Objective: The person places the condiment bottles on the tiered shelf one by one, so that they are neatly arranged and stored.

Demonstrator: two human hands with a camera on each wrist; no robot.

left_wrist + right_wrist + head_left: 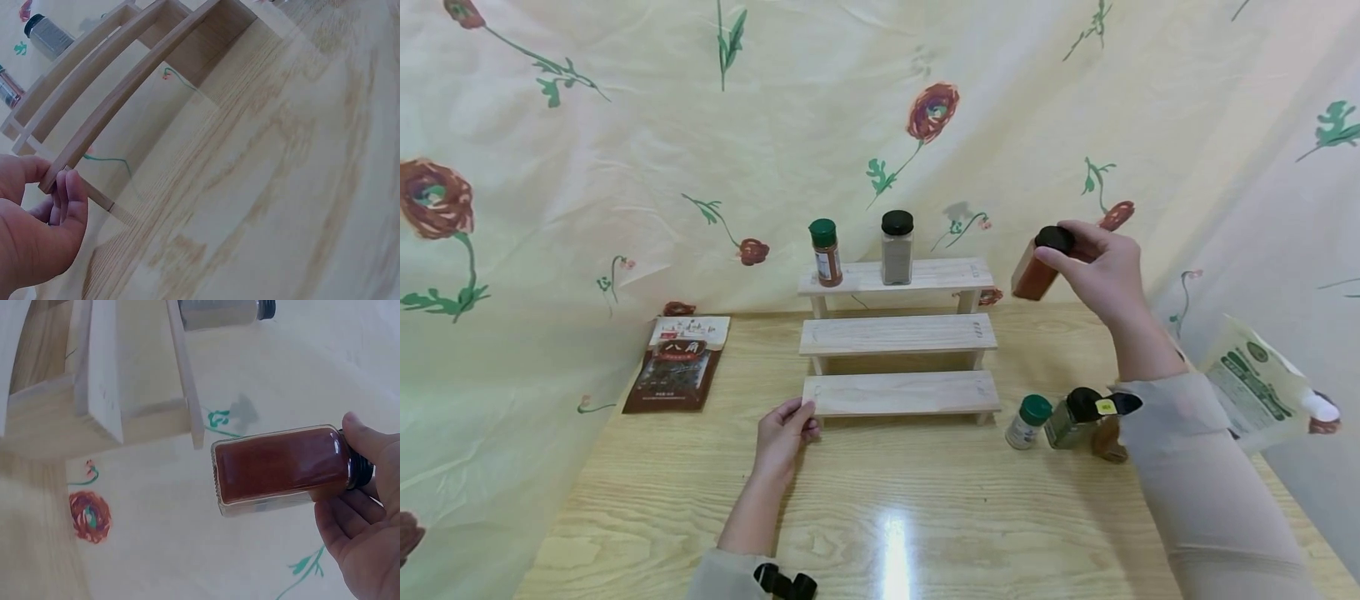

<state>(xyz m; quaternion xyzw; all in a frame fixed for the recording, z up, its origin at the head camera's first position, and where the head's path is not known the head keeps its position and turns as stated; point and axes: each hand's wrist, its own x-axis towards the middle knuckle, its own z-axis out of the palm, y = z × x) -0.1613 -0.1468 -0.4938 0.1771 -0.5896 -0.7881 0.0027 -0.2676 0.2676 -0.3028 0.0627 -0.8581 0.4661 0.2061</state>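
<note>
A three-step wooden rack (898, 335) stands on the table. My left hand (784, 442) pinches the front left corner of its lowest step, thumb on top and fingers below, as the left wrist view also shows. My right hand (1101, 267) grips the black cap of a square spice jar (281, 465) filled with red-brown powder. This jar hangs tilted in the air to the right of the top step. On that step stand a green-capped spice bottle (826, 254) at the left and a black-capped jar of greyish powder (897, 248) near the middle.
Right of the rack stand a green-capped bottle (1028, 422), a black-capped jar (1070, 421) and a brownish jar (1108, 440) partly behind my sleeve. A brown spice packet (677, 367) lies at the left. A pale green-printed packet (1258, 383) is at the far right. A flowered cloth (625, 167) hangs behind.
</note>
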